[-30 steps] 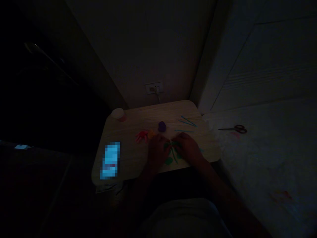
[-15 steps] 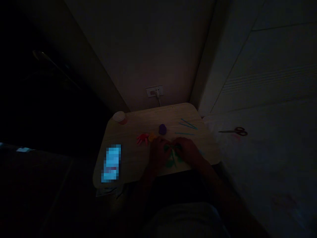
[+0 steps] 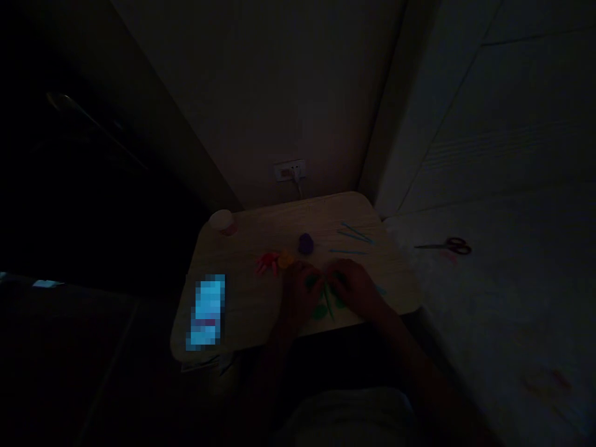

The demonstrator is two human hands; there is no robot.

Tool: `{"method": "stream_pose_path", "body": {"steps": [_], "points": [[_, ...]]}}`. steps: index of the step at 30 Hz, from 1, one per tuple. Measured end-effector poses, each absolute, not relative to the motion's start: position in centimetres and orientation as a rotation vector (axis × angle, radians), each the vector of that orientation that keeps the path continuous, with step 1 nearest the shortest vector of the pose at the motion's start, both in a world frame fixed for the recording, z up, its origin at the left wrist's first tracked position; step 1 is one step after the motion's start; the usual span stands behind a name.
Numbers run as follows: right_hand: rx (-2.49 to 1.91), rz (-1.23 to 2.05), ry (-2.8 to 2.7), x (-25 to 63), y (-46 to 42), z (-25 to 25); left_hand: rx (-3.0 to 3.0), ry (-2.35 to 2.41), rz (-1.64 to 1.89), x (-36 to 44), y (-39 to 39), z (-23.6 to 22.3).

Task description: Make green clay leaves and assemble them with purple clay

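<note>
In the dim light my left hand (image 3: 300, 288) and my right hand (image 3: 352, 282) meet near the table's front edge. Both have their fingers closed on a green leafy piece, its thin green stem (image 3: 329, 303) pointing down toward me between them. A rounded green leaf (image 3: 319, 311) shows below my left fingers. More green is partly covered by the right fingers; exactly where each fingertip grips is too dark to make out. Just beyond my left hand lie an orange lump (image 3: 285, 259) and a red-pink piece with finger-like strips (image 3: 267, 263). A purple lump (image 3: 306, 243) sits farther back.
On the wooden table (image 3: 251, 310) are several thin blue-green sticks (image 3: 348, 252), a small tub (image 3: 222, 222) and a glowing, blurred phone (image 3: 206, 312). Scissors (image 3: 444, 246) rest on a pale surface at right. A wall socket (image 3: 289, 170) holds a plug.
My hands have shifted slightly around the green piece, and a small gap shows between them at the top of the stem. The camera view has moved a little; the other things stay put.
</note>
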State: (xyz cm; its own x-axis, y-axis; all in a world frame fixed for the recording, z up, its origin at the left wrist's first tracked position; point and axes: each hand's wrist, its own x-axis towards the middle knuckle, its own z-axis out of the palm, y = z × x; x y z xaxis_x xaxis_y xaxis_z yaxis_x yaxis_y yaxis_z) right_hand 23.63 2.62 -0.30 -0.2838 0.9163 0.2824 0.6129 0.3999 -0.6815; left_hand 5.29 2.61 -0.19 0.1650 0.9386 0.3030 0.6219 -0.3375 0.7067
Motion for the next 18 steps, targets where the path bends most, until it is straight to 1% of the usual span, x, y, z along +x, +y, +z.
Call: {"method": "stream_pose_path", "body": {"steps": [8, 15, 18], "points": [[-1.269, 0.578, -1.947, 22.9, 2.2, 1.5, 1.847, 1.422, 1.197, 5.1, 2.4, 0.6], [-1.282, 0.678, -1.911, 22.8, 2.0, 1.9, 1.796, 1.397, 1.220, 5.2, 2.5, 0.7], [-1.266, 0.790, -1.838, 23.1, 2.0, 1.9, 1.766, 1.365, 1.216, 5.2, 2.7, 0.5]]}}
